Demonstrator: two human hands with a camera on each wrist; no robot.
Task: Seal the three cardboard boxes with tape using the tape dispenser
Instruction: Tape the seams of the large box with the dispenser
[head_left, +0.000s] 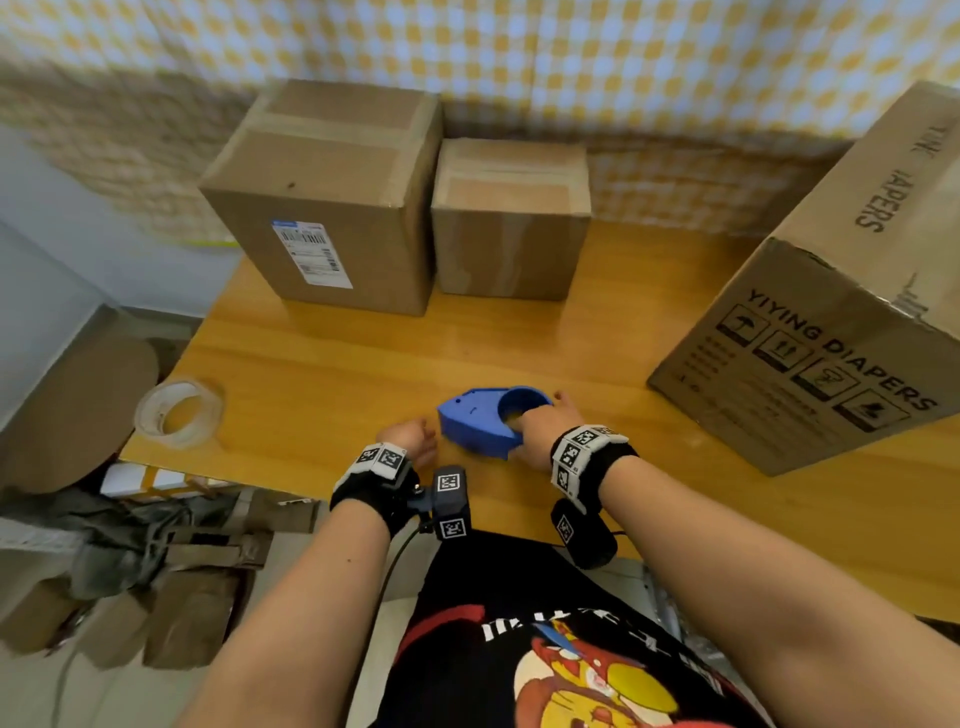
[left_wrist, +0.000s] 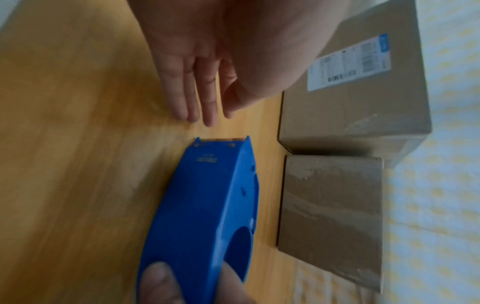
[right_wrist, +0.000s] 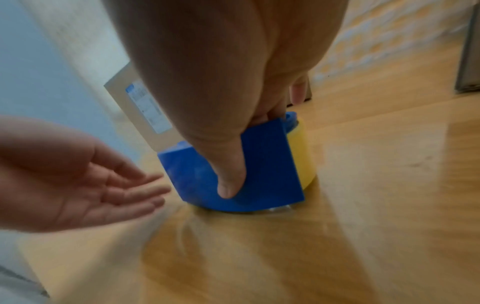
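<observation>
Blue plastic tape dispenser lies on the wooden table near its front edge, right hand grasping its ring. Left hand hovers beside, fingers loose; bare tabletop separates it from three brown cardboard boxes.

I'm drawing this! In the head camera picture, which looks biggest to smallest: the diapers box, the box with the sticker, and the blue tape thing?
1. diapers box, though it sits nearer the camera
2. box with the sticker
3. blue tape dispenser

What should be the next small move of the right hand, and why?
Probably lift the blue tape dispenser off the table toward a box. The right hand already grips it, fingers in its ring and thumb on its side, while the left hand hovers open beside it.
</observation>
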